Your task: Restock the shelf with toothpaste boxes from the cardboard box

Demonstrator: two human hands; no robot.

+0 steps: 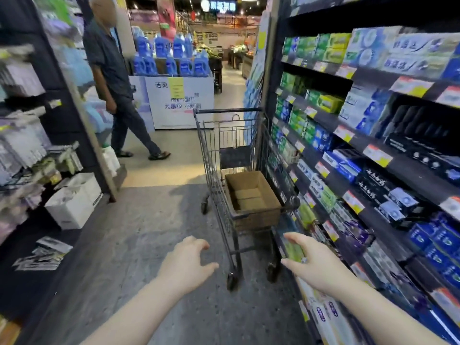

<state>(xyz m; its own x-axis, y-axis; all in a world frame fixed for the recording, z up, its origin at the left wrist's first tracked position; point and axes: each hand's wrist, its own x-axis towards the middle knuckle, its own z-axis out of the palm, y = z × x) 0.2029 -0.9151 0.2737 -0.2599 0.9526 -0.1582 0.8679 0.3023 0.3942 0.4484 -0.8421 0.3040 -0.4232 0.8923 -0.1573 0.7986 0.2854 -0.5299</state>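
Toothpaste boxes, long and glossy, fill the tall dark shelf on the right. I see a metal wire cart standing beside it, a little way ahead. Inside sits the brown cardboard box, rough and square, open on top and looking empty. My right hand reaches low toward the shelf, fingers wrapped around a small green toothpaste box that looks blurry. My left hand floats over the gray speckled floor, fingers loose and curled, holding nothing.
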